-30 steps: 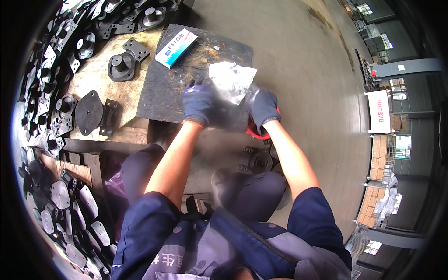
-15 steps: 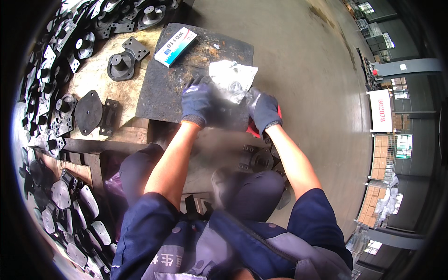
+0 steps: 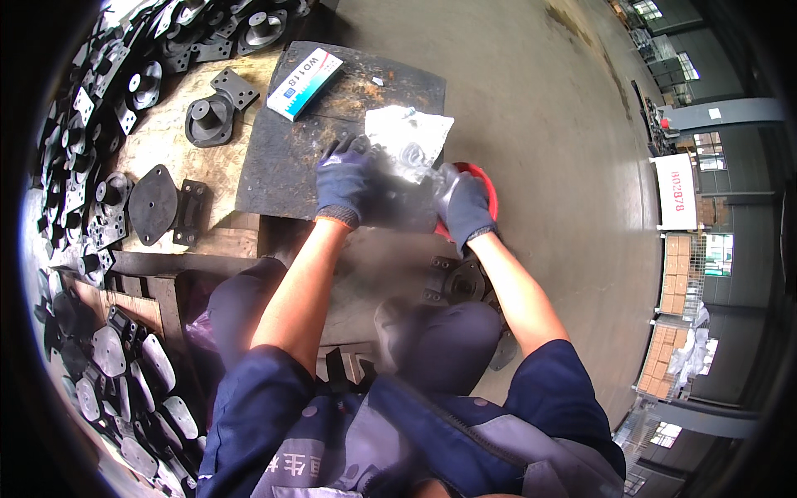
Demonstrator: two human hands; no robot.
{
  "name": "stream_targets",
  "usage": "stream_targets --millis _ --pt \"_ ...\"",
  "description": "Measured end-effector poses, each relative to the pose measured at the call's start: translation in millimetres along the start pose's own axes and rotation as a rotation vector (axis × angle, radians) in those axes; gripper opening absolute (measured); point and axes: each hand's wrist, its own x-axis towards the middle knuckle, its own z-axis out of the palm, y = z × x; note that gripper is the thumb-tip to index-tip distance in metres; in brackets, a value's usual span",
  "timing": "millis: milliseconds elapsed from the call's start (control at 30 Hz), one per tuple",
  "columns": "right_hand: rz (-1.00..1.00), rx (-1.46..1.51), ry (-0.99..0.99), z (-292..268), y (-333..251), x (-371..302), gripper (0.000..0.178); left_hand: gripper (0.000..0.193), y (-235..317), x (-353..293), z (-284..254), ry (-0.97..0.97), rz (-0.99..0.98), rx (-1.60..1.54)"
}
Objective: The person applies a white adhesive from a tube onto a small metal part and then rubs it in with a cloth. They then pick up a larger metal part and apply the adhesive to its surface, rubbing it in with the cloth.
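Note:
Both of my hands wear dark blue gloves. My left hand [image 3: 344,181] and my right hand [image 3: 466,209] grip a clear plastic bag [image 3: 408,143] between them, over the near edge of a dark steel plate [image 3: 286,166]. Small parts show faintly inside the bag. A red bowl [image 3: 488,187] sits partly hidden behind my right hand. A white and blue box [image 3: 305,83] lies on the far side of the plate.
The plate rests on a wooden pallet [image 3: 178,153] strewn with black flanged metal parts [image 3: 207,116]; more of them are stacked at the left [image 3: 79,166]. A black casting [image 3: 461,282] lies on the concrete floor by my knee. Shelving and cartons stand far right.
Both hands have shifted slightly on the bag, and the bag has crumpled a little between them. Nothing else has moved.

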Motion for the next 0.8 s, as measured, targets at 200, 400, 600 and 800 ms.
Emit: stream_targets --millis 200,400,600,800 --pt "-0.113 -0.353 0.176 23 -10 2 0.017 0.04 2 0 -2 -0.042 -0.005 -0.018" --pt "-0.133 -0.368 0.416 37 -5 16 0.015 0.042 -6 6 7 -0.029 -0.01 0.016" --pt "-0.15 -0.188 0.345 45 17 15 0.015 0.043 -2 5 8 -0.038 -0.025 0.017" --pt "-0.113 -0.06 0.137 24 -4 5 0.014 0.028 -22 4 30 0.403 0.171 0.073"
